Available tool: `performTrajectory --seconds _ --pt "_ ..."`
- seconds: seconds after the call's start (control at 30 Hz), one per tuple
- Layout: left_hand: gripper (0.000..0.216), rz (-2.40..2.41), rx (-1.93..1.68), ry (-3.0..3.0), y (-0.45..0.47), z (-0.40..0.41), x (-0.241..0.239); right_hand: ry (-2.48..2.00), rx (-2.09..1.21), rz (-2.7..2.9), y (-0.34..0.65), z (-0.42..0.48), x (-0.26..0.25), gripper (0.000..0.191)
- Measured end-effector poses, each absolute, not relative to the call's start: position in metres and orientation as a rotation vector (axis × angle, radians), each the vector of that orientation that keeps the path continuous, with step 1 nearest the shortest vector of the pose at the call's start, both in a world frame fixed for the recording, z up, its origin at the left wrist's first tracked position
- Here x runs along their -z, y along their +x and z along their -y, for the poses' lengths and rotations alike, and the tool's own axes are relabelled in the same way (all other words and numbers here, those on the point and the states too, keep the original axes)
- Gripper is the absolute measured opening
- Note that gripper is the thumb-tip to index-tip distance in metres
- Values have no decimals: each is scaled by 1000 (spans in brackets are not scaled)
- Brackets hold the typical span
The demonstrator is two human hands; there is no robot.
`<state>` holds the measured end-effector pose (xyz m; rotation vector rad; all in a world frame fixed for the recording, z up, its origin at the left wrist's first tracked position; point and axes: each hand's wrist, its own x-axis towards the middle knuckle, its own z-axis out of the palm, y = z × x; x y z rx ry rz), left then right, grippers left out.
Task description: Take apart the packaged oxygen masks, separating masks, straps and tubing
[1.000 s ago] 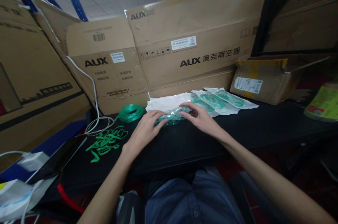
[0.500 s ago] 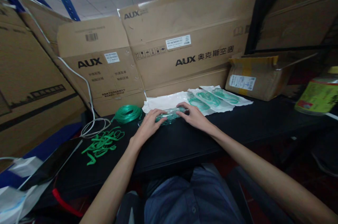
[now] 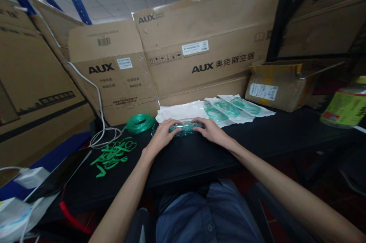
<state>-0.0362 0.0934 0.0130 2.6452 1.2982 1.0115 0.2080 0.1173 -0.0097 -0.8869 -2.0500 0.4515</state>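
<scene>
Both hands grip a clear plastic packet with green tubing (image 3: 185, 127) that lies on the black table (image 3: 200, 155). My left hand (image 3: 161, 136) curls over its left end and my right hand (image 3: 208, 130) curls over its right end. Just behind lie flat white bags (image 3: 183, 111) and several sealed packets with green tubing (image 3: 231, 108). A coil of green tubing (image 3: 140, 123) sits left of my left hand. A loose pile of green straps (image 3: 113, 154) lies further to the left.
Large AUX cardboard boxes (image 3: 200, 56) stand along the back of the table. A small taped carton (image 3: 278, 86) sits at the right rear. A yellow-green container (image 3: 344, 107) is at the far right. A white cable (image 3: 100, 136), a dark phone (image 3: 58, 176) and a white bag (image 3: 17, 212) lie at left.
Both hands have closed in on the packet and pressed it down onto the table; the view shifted slightly.
</scene>
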Motion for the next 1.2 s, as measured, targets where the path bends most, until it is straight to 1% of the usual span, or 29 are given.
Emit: performTrajectory --seconds 0.17,0.4,0.67,0.9,0.97,1.1,1.2 --pt "21 -1317 -1019 2640 -35 -92 -13 -906 -436 2057 206 -118 10 26" --pt "21 -1307 -1014 2657 -36 -95 -12 -995 -366 2036 197 -122 16 32" --pt "21 -1326 -1058 2682 -34 -94 -8 -959 -339 2072 199 -124 17 33" --pt "21 -1352 -1099 2695 -29 -94 -5 -938 -259 2047 196 -122 18 42" --pt "21 -1352 -1103 2700 -29 -94 -5 -930 -231 2034 196 -117 15 40" --pt "22 -1366 -1142 2705 -27 -92 -7 -915 -154 1974 197 -105 5 30" --pt "21 -1378 -1190 2703 -25 -89 -10 -937 -68 1918 206 -102 -7 27"
